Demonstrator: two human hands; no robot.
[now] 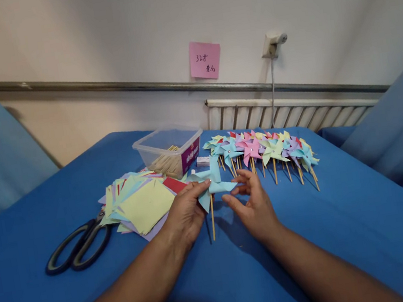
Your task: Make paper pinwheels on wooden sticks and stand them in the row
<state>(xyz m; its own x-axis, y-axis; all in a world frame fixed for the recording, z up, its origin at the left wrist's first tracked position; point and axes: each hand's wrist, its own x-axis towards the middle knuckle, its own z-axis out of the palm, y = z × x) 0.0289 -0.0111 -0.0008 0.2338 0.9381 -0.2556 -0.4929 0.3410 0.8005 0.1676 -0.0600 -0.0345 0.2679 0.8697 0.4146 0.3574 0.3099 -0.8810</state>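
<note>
A light blue paper pinwheel [221,186] on a thin wooden stick [213,220] is held up over the table in my left hand [190,209]. The thumb of that hand presses close to the pinwheel's centre, and its other fingers are behind the paper. Just to the right of the blades is my right hand [251,202], its thumb and fingers apart with nothing between them. Beyond my right hand lies a group of finished pinwheels [250,148] in blue, pink, yellow and purple, their sticks pointing towards me.
Left of my hands is a pile of coloured paper sheets [145,206], with large dark-handled scissors [75,247] beside it. A clear plastic box [144,152] of wooden sticks stands behind, near a small white box [203,161]. Blue cloth covers the table [332,232].
</note>
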